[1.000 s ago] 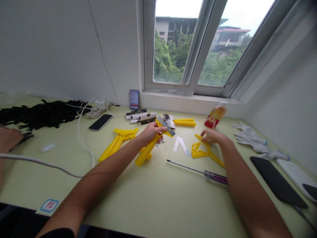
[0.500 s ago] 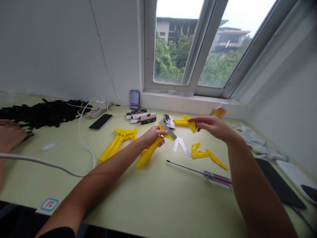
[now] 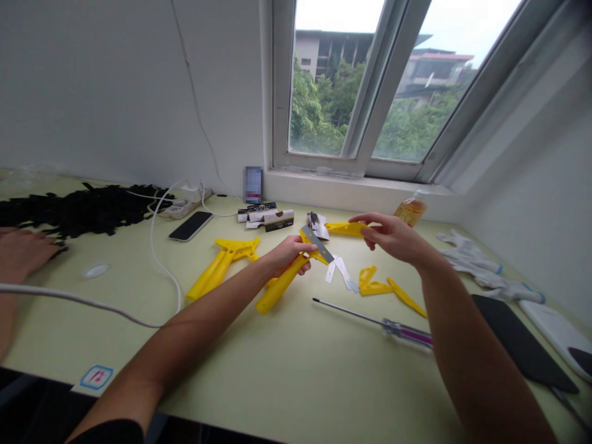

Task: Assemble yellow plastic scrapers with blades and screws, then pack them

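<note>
My left hand [image 3: 293, 254] grips a yellow scraper [image 3: 282, 285] near its head, the handle slanting down toward me. A grey blade [image 3: 317, 244] lies across that head, under my thumb. Farther right, my right hand [image 3: 386, 235] has its fingertips closed on the right end of a yellow plastic scraper part [image 3: 343, 229]; its far end is close to the small packets. Several loose silver blades [image 3: 341, 271] lie between the hands. Beside them are a bent yellow piece [image 3: 370, 282] and a narrow yellow strip [image 3: 407, 297]. More yellow scraper handles [image 3: 217, 265] rest behind my left forearm.
A screwdriver [image 3: 402, 332] lies in front of my right forearm. Small boxes [image 3: 277, 220], packets [image 3: 317, 227], a phone [image 3: 190, 226] and an amber bottle [image 3: 409, 211] stand or lie farther back. White gloves [image 3: 490, 277] are at right. A white cable [image 3: 92, 302] crosses the left, near another person's hand [image 3: 28, 250].
The yellow part at my right hand has turned from a crosswise pose to lying lengthwise, and my fingers have shifted slightly with it. My left hand keeps its hold on the scraper.
</note>
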A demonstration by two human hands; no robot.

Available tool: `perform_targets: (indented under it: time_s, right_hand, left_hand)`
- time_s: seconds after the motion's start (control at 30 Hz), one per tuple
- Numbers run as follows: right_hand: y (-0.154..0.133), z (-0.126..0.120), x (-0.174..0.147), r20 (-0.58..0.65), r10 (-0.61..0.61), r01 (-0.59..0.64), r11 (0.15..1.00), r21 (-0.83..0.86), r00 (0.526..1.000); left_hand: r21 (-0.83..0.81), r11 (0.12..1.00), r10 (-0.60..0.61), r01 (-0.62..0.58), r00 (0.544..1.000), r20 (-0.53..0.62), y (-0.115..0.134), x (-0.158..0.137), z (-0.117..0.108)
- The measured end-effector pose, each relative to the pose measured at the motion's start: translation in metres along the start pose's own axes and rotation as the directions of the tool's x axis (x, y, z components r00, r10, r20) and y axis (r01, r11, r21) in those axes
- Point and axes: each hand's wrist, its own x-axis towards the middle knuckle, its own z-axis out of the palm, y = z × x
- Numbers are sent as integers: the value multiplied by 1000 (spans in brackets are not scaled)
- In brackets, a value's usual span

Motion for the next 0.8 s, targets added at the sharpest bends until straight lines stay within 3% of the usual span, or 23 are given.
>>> perform_targets:
  time_s: [0.17,0.33,0.5,0.57,0.7,0.8]
  right_hand:
    - [-3,-6,-3,-34,-6,12,984,176,999]
    - [-8,-6,-2,-157,9,47,937,345,988]
    - [-13,9,1,-29,46,-35,949,314,999]
    - [-13,18,3,-35,73,-60,957,285,997]
    - [-2,35,13,-137,237,-182,928,325,962]
    - [11,38,20,-109,368,-308,880,362,923]
  left_hand:
    - [-42,999,-10,11,1000,20,-1,1,-2]
    - [-110,992,-53,59,997,59,-3,2,-3]
    - [-181,980,-81,83,997,18,-2,2,0]
    - [-182,980,-82,80,997,-5,-2,2,2]
    - [-176,979,-108,98,993,-51,-4,3,3]
    - [-180,978,-120,104,990,-78,-5,5,2]
